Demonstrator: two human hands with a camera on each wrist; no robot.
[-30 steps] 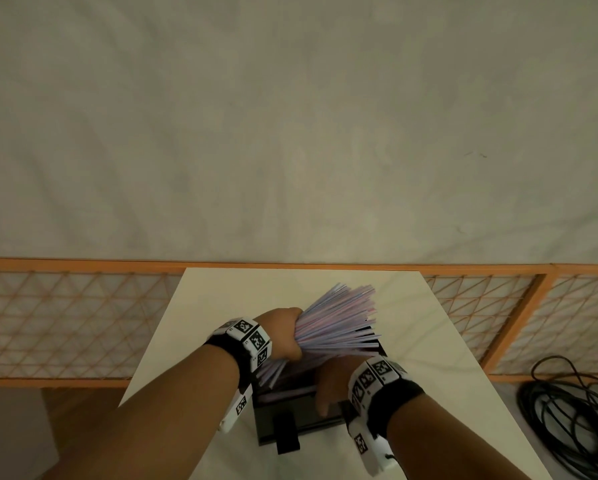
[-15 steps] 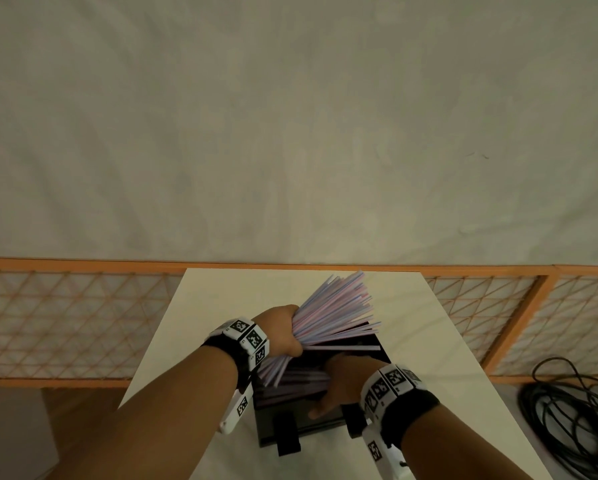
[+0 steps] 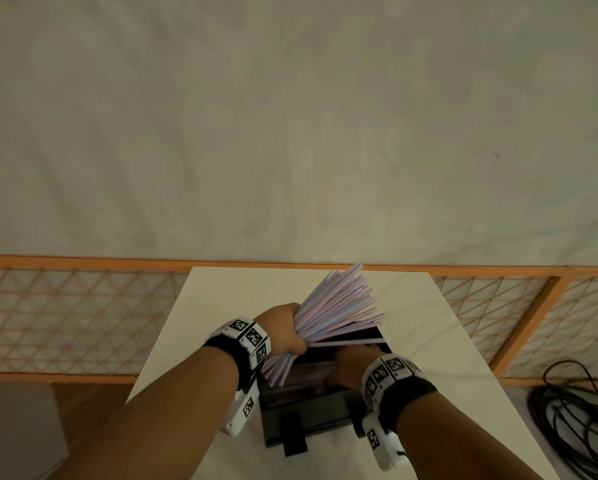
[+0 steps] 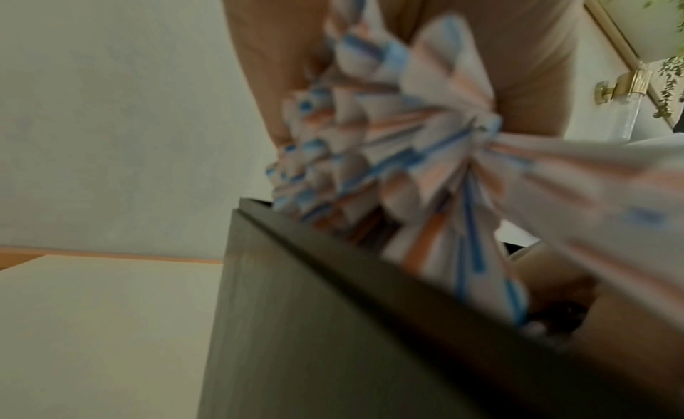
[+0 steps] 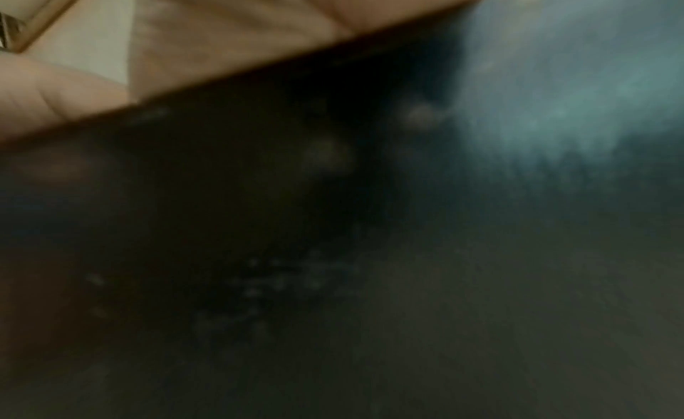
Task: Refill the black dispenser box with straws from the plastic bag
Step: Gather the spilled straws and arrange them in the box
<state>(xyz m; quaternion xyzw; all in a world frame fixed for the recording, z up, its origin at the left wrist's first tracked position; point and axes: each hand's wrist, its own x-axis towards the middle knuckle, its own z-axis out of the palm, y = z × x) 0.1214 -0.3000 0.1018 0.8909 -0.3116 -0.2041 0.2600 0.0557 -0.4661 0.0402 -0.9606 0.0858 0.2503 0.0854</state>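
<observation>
The black dispenser box [image 3: 309, 412] stands open-topped at the near side of the white table [image 3: 221, 306], with several straws [image 3: 299, 374] lying inside. My left hand [image 3: 292, 336] grips a thick bundle of pink, blue and white straws [image 3: 339, 306] over the box's left end, fanned up toward the far right. In the left wrist view the bundle [image 4: 407, 138] is blurred above the box wall [image 4: 333, 323]. My right hand [image 3: 354, 363] reaches into the box under the bundle, its fingers [image 5: 229, 30] lying fairly straight. The plastic bag is not in view.
An orange mesh fence [image 3: 65, 317] runs behind the table under a pale wall. A coil of black cable [image 3: 578, 420] lies on the floor at the right. A grey block [image 3: 13, 427] sits low on the left. The right wrist view is mostly dark.
The left hand has tilted the straw bundle more upright, its tips now pointing further away. The right hand has slid deeper into the box, toward its far right.
</observation>
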